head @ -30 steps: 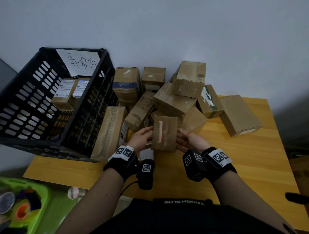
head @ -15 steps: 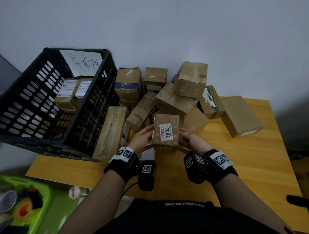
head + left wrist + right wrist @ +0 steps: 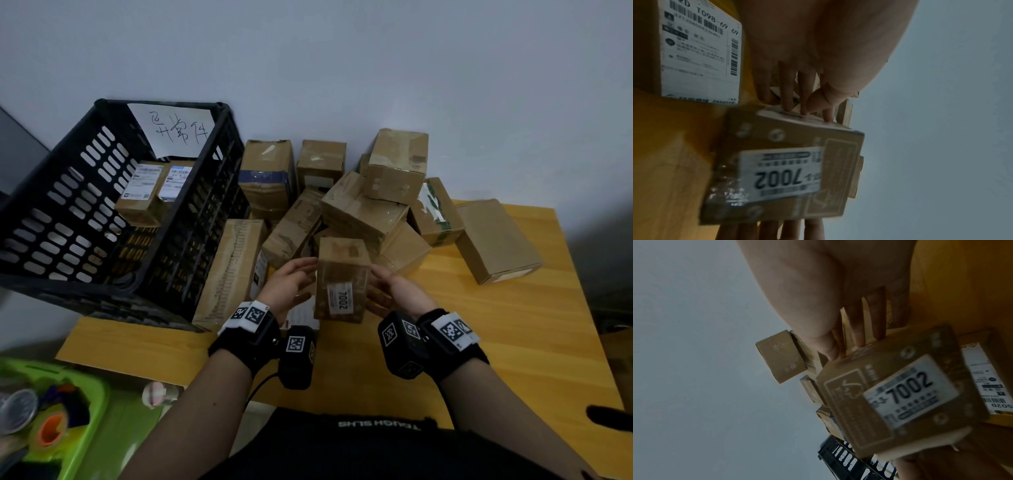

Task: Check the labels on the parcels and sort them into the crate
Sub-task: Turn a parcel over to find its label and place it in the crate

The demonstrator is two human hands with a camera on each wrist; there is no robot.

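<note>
Between my palms, above the near edge of the table (image 3: 513,342), I hold a small parcel (image 3: 342,274) upright. Its white label (image 3: 340,297) reads 7002; the smaller print around that number is too blurred to make out in either wrist view. My left hand (image 3: 291,284) presses the parcel's left side with straight fingers (image 3: 787,97), tips on its edge. My right hand (image 3: 394,291) presses the opposite side the same way, fingers (image 3: 859,331) extended. Under my hands a flat parcel with a barcode label (image 3: 701,53) is mostly covered. Behind, the pile of boxes (image 3: 363,205) overlaps, hiding most labels. At the left, the black crate (image 3: 68,212) holds 2 labelled parcels (image 3: 154,192), their print unreadable.
</note>
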